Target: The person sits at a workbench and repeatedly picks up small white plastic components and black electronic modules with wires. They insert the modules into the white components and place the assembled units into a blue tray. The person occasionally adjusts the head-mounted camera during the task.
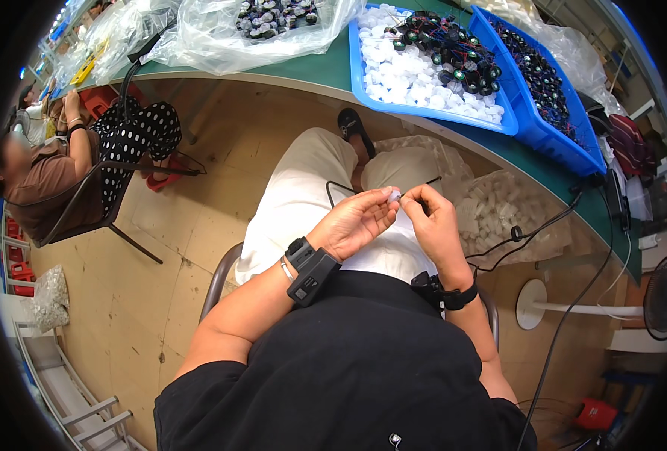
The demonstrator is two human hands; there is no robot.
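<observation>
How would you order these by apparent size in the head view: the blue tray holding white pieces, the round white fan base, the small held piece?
1. Blue tray
2. Fan base
3. Held piece, partly covered, clearly smallest

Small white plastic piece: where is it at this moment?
In the head view, just right of centre, the small white plastic piece is held in the left hand, close beside the right hand, above the white trousers.

Part [394, 196] between the fingers [371, 198], two trays [439, 115] beyond on the table [324, 68], bag [198, 39] left of them.
</observation>
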